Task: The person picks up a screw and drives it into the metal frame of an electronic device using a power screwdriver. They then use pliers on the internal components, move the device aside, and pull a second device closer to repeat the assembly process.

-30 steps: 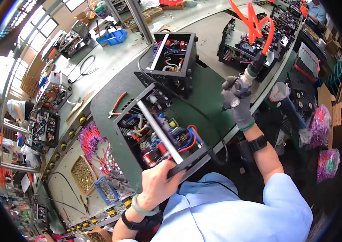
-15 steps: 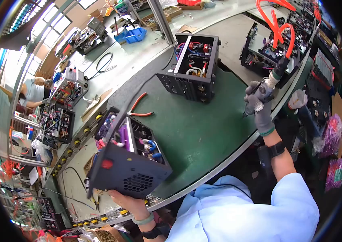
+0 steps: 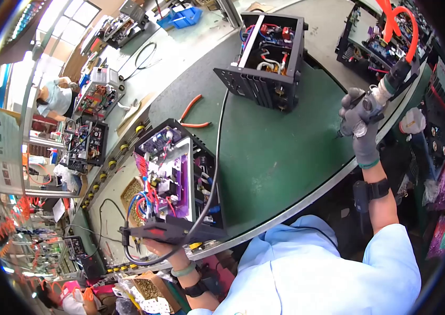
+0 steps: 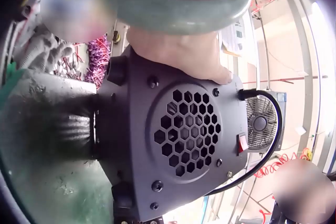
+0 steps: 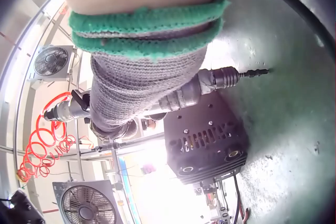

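Observation:
My bare left hand (image 3: 162, 249) grips the end panel of an open black electronics case (image 3: 209, 220) at the left of the green work mat. Inside the case show a purple circuit board (image 3: 180, 181) and red and blue wires. In the left wrist view, the hand (image 4: 178, 53) lies over the edge of the panel (image 4: 142, 129), which has honeycomb vents, a red switch and a black cable. My gloved right hand (image 3: 361, 118) holds a pneumatic screwdriver (image 5: 223, 78) on a red coiled hose (image 3: 414, 37); its bit points down at the mat near the right edge.
A second open black case (image 3: 269, 79) stands at the back of the mat (image 3: 269, 157). Orange-handled pliers (image 3: 193, 113) lie left of it. A third unit (image 3: 369, 39) sits at the far right. Beyond the left edge run yellow rollers (image 3: 111, 164) and a parts box (image 3: 130, 191).
My left hand has swung the case leftward and turned it, its vented panel facing me midway and its open side now up. The right hand keeps the screwdriver near the mat's right edge.

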The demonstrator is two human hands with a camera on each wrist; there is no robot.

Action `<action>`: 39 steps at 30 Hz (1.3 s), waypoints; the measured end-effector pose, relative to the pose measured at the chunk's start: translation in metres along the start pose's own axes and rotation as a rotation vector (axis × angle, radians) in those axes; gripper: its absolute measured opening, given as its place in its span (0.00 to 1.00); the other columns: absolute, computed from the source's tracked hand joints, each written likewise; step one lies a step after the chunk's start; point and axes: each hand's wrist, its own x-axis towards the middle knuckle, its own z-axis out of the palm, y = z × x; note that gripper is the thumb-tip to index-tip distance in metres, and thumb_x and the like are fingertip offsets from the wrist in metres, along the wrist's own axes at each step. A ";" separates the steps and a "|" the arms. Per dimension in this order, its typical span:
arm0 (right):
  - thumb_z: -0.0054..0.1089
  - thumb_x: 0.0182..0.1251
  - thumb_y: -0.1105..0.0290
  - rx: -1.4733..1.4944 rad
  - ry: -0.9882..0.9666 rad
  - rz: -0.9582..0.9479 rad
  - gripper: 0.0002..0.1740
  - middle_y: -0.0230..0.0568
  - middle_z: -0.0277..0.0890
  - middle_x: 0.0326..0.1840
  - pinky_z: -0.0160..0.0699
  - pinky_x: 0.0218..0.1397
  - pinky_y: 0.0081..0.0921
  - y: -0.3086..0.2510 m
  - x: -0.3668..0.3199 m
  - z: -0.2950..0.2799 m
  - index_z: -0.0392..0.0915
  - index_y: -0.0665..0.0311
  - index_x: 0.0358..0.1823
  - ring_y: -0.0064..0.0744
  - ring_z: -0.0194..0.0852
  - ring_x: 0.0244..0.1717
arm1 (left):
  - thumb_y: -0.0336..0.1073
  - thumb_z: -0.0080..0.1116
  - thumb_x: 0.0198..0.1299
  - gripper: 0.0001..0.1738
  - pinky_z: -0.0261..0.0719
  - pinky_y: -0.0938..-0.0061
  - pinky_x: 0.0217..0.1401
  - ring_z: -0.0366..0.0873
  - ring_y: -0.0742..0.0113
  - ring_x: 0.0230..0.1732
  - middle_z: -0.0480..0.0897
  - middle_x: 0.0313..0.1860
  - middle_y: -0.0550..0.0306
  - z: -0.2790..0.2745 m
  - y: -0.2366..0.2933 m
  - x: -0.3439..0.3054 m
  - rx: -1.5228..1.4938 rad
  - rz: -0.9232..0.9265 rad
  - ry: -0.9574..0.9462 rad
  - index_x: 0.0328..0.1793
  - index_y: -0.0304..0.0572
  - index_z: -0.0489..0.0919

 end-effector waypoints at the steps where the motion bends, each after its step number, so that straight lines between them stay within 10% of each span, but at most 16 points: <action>1: 0.65 0.58 0.78 -0.022 -0.006 -0.056 0.23 0.32 0.74 0.42 0.75 0.41 0.15 0.000 0.000 0.001 0.71 0.64 0.56 0.19 0.74 0.37 | 0.67 0.38 0.68 0.37 0.68 0.63 0.68 0.72 0.61 0.61 0.72 0.64 0.57 0.003 0.004 0.001 -0.060 -0.057 -0.033 0.71 0.48 0.64; 15: 0.66 0.61 0.70 -0.022 -0.043 -0.063 0.27 0.33 0.73 0.47 0.73 0.44 0.16 0.002 -0.004 -0.012 0.68 0.64 0.60 0.21 0.72 0.41 | 0.70 0.48 0.61 0.39 0.82 0.71 0.42 0.79 0.66 0.42 0.78 0.44 0.54 0.019 0.011 0.000 -0.035 0.063 0.086 0.56 0.39 0.70; 23: 0.68 0.60 0.68 -0.032 -0.047 -0.061 0.28 0.33 0.73 0.47 0.73 0.41 0.15 0.002 -0.006 -0.011 0.69 0.62 0.60 0.22 0.72 0.41 | 0.66 0.42 0.67 0.38 0.72 0.62 0.65 0.74 0.60 0.59 0.74 0.62 0.54 0.026 0.026 0.002 -0.035 -0.044 -0.020 0.70 0.45 0.64; 39: 0.72 0.56 0.66 0.046 0.008 -0.013 0.30 0.30 0.72 0.45 0.74 0.40 0.15 -0.001 -0.005 -0.010 0.69 0.60 0.59 0.19 0.72 0.40 | 0.65 0.47 0.65 0.36 0.79 0.61 0.59 0.78 0.60 0.55 0.78 0.56 0.54 0.038 0.019 -0.019 -0.183 -0.036 -0.021 0.62 0.40 0.71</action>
